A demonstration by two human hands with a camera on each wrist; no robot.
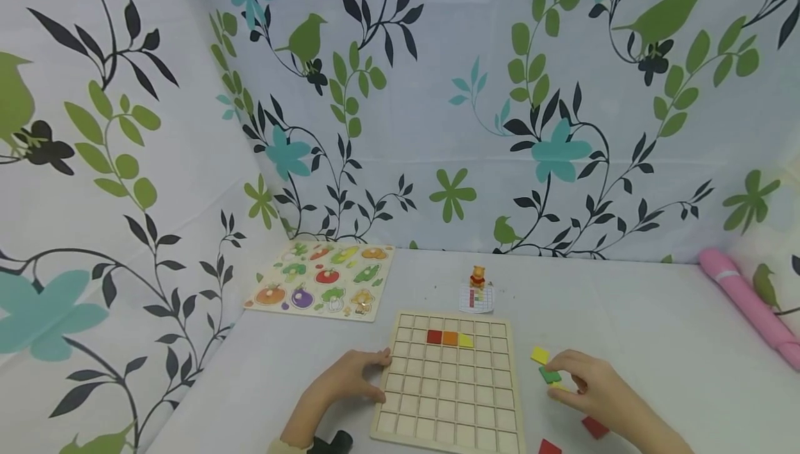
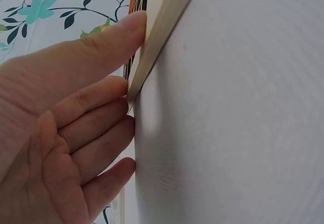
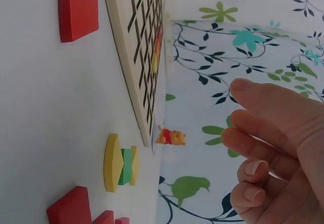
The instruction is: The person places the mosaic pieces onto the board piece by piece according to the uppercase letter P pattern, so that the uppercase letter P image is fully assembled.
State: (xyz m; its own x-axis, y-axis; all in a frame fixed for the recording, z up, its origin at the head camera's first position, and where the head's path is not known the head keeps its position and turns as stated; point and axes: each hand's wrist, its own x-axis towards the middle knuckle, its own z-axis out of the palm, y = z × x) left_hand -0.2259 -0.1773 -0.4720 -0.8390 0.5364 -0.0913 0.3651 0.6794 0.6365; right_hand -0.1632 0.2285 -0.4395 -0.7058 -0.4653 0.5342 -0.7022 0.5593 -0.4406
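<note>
A wooden grid board (image 1: 450,390) lies on the table, with red (image 1: 434,337), orange (image 1: 450,338) and yellow (image 1: 465,341) tiles in a row of its upper cells. My left hand (image 1: 346,376) touches the board's left edge, fingers and thumb spread along it. In the left wrist view, the thumb (image 2: 104,44) lies against the wooden rim (image 2: 164,24). Right of the board, my right hand (image 1: 590,386) hovers over loose tiles, thumb and fingers apart with nothing between them. Below it lie a green tile (image 3: 126,166) and yellow tiles (image 3: 112,163).
Several red tiles (image 3: 71,206) lie near the right hand. Behind the board stand a small bear figure (image 1: 478,277) and a card with a coloured grid (image 1: 476,299). A vegetable puzzle board (image 1: 319,280) lies back left, a pink roll (image 1: 746,301) far right. Patterned cloth (image 1: 400,107) hangs behind.
</note>
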